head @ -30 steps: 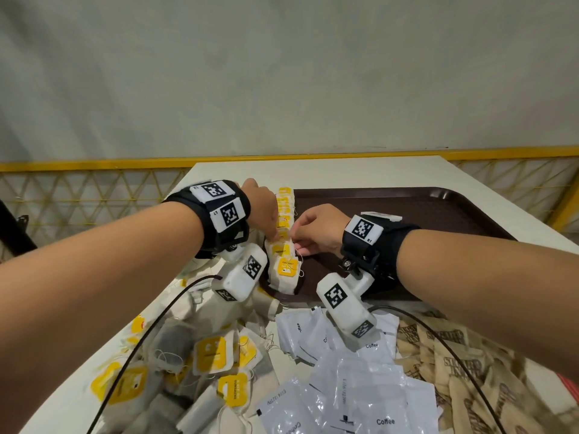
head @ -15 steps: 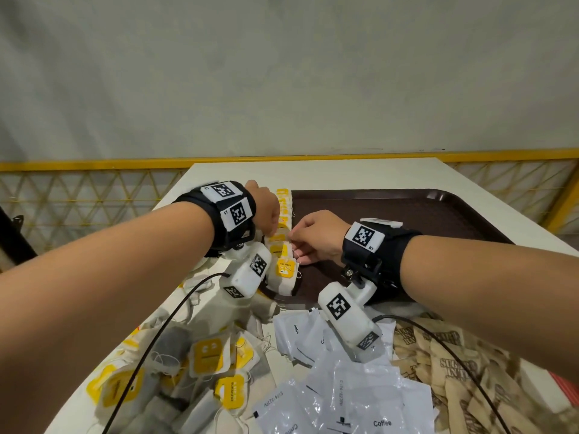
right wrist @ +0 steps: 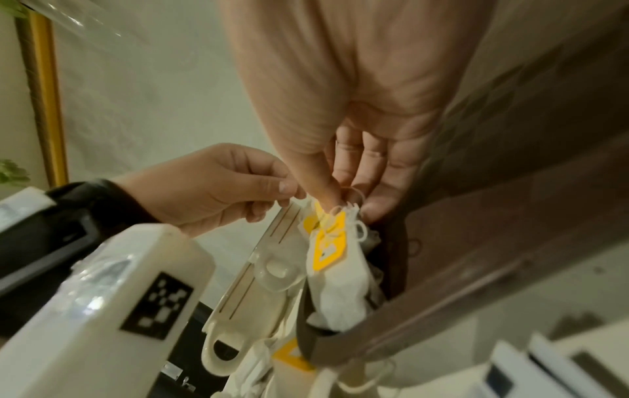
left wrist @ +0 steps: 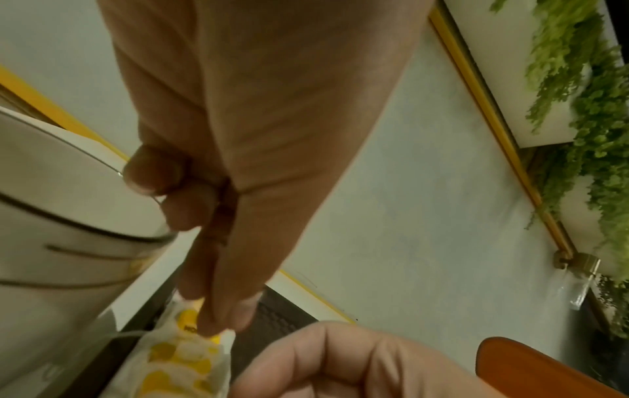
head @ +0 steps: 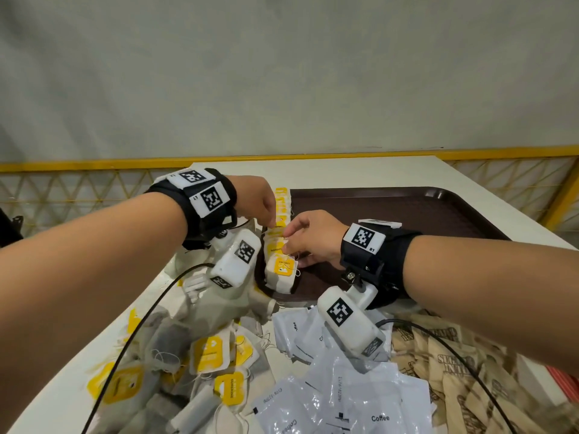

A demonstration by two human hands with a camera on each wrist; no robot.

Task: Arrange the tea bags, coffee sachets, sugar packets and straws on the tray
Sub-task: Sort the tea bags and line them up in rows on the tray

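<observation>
A row of white tea bags with yellow tags (head: 279,267) stands along the left edge of the brown tray (head: 407,211). Both hands meet over the middle of this row. My left hand (head: 272,222) pinches the top of a tea bag (left wrist: 177,358) from the left with thumb and fingertips (left wrist: 218,323). My right hand (head: 286,242) pinches the tag and string of a tea bag (right wrist: 337,282) from the right; its thumb (right wrist: 327,196) lies on the yellow tag. The two hands' fingertips nearly touch. The rest of the tray holds nothing.
On the white table in front of the tray lie loose tea bags (head: 208,352) at the left, white coffee sachets (head: 354,399) in the middle and brown sugar packets (head: 451,364) at the right. A white plastic piece (right wrist: 258,272) lies beside the tray's left rim. A yellow railing runs behind the table.
Both hands stay at the tea bag row. My right hand's fingers have crept a little left toward the left hand, onto the tags.
</observation>
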